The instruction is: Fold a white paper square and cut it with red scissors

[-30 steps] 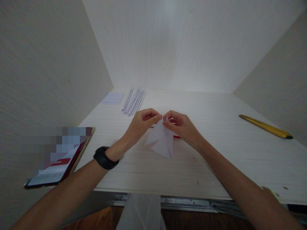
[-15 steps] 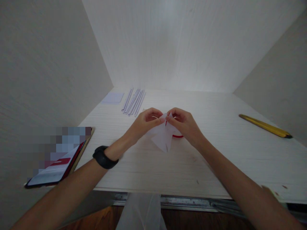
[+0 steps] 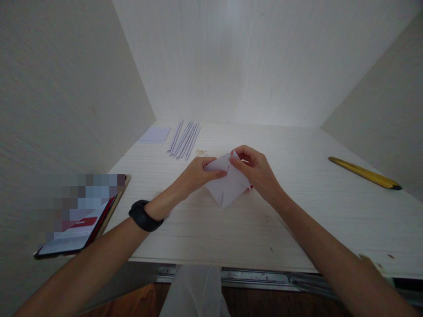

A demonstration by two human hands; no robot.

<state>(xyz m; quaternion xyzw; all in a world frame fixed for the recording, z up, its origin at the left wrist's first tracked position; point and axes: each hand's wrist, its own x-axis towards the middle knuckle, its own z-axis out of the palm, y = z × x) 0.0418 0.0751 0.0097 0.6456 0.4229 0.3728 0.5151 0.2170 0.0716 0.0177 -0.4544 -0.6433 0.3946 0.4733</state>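
Both forearms are stretched forward from the near edge, converging at centre. The left hand (image 3: 194,175) and right hand (image 3: 256,171) are held together, fingertips pinched shut, each grip closed.

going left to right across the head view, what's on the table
phone → black wristwatch → left hand → folded white paper → right hand → yellow tool

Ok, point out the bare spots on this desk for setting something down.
Bare desk lies between the right hand and the yellow ruler, and along the near edge. Crowded: back left, with paper strips and a small sheet; the phone fills the left corner.
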